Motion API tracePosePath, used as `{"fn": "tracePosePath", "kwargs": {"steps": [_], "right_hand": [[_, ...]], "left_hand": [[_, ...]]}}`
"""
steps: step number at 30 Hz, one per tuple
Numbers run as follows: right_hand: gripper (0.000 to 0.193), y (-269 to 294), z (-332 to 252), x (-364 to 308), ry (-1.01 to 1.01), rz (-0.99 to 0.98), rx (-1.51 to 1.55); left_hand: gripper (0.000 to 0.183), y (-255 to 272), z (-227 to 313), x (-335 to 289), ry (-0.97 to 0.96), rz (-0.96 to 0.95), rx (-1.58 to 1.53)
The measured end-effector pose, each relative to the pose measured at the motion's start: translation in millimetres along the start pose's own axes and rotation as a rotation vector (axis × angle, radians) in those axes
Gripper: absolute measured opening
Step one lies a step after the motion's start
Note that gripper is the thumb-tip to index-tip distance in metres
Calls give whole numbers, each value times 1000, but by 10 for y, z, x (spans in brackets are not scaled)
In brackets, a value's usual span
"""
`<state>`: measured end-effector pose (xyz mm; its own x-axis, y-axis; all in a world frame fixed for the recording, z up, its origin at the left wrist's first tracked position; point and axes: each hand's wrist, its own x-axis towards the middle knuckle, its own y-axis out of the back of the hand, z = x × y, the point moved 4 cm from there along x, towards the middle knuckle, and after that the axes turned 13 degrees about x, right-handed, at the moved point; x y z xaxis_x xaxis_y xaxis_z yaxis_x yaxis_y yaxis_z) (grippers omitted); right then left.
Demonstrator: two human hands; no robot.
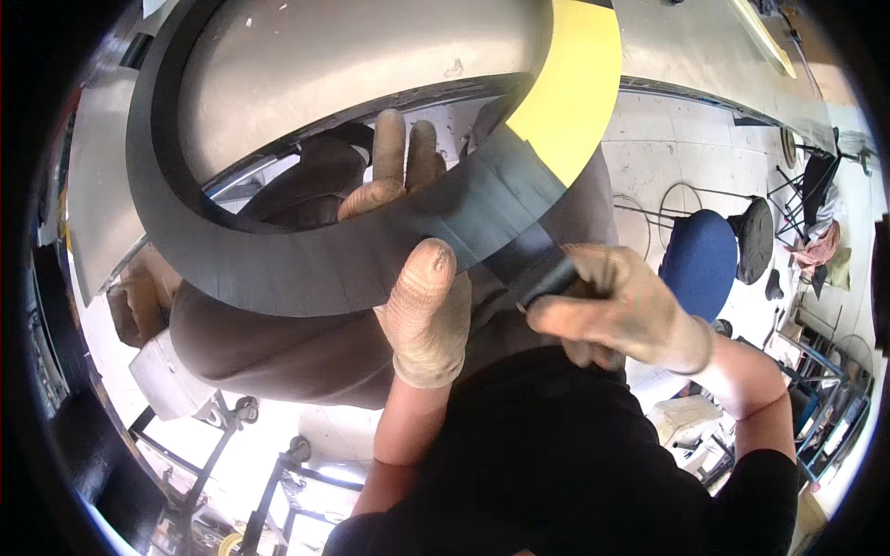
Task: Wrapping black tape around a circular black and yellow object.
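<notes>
A large ring (306, 269), mostly black with one bare yellow stretch (575, 83), lies tilted over my lap and the table edge. Overlapping bands of black tape cover its near side, up to the yellow part. My left hand (425, 320), in a beige glove, grips the ring's near side, its thumb in front and its fingers showing through the ring's opening. In my gloved right hand (630, 306), fingers closed, is a roll of black tape (549, 276). A strip of tape (519, 252) runs between that roll and the ring. My right hand is slightly blurred.
A metal-topped table (371, 46) stands ahead, under the ring's far side. On the right, a blue stool seat (700, 264) and thin cables are near the tiled floor (649, 139). Cardboard (139, 310) and wheeled metal frames (199, 454) stand to my left.
</notes>
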<state>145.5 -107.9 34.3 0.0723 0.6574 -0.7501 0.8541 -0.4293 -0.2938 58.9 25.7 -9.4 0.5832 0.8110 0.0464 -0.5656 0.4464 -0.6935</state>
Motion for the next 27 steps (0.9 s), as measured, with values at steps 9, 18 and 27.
{"fn": "tracePosePath", "kwargs": {"steps": [9,18,27], "right_hand": [[38,388,-430,1367,1014,-196,-38],[45,668,-363,852,816,-294,186],[49,29,-693,105,526,-242,77]], "left_hand": [[70,69,77,-66,123,50,219],[63,76,181,-140,190,140,99],[58,397,254,-159,118,109,125]]}}
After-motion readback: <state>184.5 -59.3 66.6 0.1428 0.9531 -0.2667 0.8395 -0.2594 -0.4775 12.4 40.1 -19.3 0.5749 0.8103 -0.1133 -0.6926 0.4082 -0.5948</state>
